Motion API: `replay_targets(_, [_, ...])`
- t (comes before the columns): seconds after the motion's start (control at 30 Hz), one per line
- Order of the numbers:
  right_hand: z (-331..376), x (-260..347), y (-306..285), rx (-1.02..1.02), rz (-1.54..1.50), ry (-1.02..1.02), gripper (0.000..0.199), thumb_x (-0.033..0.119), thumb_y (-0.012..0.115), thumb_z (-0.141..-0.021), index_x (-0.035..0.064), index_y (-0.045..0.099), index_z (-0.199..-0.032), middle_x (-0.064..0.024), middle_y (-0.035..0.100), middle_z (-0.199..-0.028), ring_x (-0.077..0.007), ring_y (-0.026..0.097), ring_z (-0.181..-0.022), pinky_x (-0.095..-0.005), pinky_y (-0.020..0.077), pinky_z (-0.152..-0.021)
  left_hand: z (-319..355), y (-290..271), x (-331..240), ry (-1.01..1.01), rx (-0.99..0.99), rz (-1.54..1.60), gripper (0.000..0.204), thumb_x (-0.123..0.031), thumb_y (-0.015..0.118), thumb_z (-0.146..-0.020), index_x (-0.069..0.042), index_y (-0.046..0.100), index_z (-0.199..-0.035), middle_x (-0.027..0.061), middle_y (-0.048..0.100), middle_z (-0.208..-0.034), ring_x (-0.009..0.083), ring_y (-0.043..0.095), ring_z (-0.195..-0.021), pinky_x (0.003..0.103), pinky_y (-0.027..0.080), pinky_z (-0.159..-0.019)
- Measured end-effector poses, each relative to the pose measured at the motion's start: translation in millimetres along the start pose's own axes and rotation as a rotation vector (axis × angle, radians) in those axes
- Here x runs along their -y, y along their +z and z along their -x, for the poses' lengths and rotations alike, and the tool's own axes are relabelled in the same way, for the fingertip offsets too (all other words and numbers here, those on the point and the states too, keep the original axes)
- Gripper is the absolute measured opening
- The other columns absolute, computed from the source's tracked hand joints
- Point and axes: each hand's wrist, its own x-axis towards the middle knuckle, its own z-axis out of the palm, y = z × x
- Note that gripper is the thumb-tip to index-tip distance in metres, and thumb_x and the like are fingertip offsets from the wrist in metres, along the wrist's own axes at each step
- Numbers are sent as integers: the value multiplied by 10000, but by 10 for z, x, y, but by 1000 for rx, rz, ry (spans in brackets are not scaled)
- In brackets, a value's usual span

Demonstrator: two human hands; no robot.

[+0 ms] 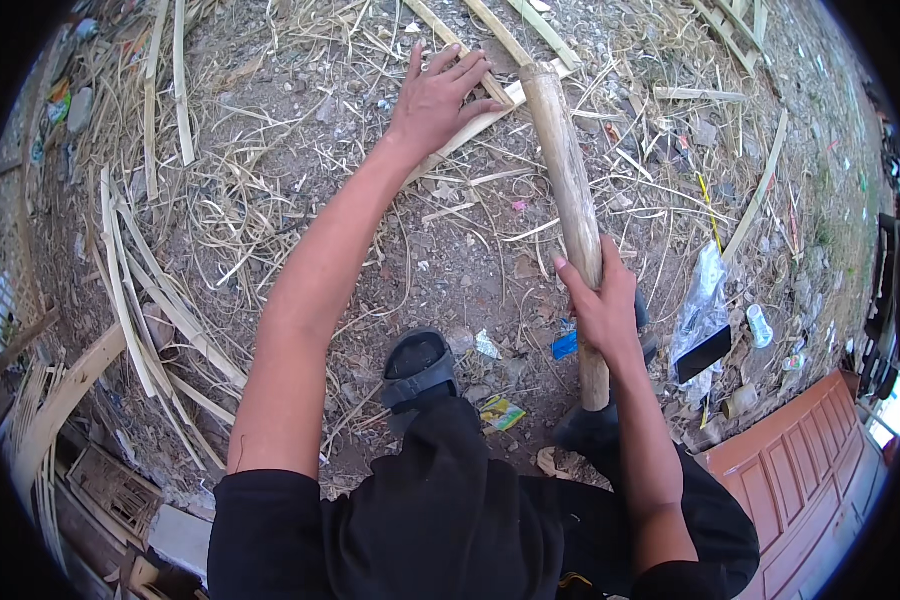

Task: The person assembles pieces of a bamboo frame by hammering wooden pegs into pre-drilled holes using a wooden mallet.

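Observation:
My right hand (607, 308) is wrapped around a thick, round wooden stick (570, 175), which slants away from me above the ground. Ahead and to the left, my left hand (438, 100) lies with fingers spread on a light wooden strip (440, 25). A second strip (460, 138) crosses beneath it at an angle, close to my palm. Another pale strip (495, 30) runs toward the stick's far end. The stick's far end appears over the strips; whether it touches them I cannot tell.
Long split strips (175, 310) lie in a pile at left, with shavings scattered over the dirt. My sandalled foot (418, 365) is below. At right are a black phone (703, 355) on a clear plastic bag (703, 285), a plastic cup (759, 326) and a reddish panelled door (790, 480).

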Motion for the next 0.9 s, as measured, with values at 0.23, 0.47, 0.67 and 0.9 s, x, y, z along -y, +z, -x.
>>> replay_targets(0.23, [169, 97, 268, -52, 46, -176, 555, 329, 648, -998, -27, 415, -1354, -353, 675, -933, -543, 668, -828, -548, 524, -728, 110, -199, 26, 29, 136, 124, 1176, -804, 768, -615, -195, 423, -1561, 0, 321, -1663, 256, 222, -1558, 600, 52, -1271])
replay_targets(0.47, [127, 68, 522, -54, 136, -135, 524, 265, 600, -1023, -50, 432, -1405, -348, 651, -1081, -543, 652, -957, -567, 520, -816, 72, -271, 141, 84, 219, 95, 1230, -795, 768, -601, -217, 340, -1599, -23, 311, -1667, 252, 218, -1559, 612, 26, -1269])
replay_targets(0.67, [270, 81, 486, -265, -50, -464, 457, 288, 618, -1010, -39, 472, -1294, -353, 664, -992, -532, 671, -862, -551, 538, -684, 24, -339, 129, 41, 388, -32, 1282, -872, 734, -561, -207, 359, -1591, -31, 352, -1648, 244, 226, -1556, 608, 21, -1269])
replay_targets(0.9, [56, 168, 415, -70, -64, -69, 307, 286, 573, -1043, -4, 487, -1090, -311, 637, -707, -522, 665, -712, -544, 492, -594, 42, -250, 111, 55, 246, 22, 1226, -798, 777, -605, -273, 311, -1609, -68, 307, -1665, 216, 219, -1557, 589, 61, -1277])
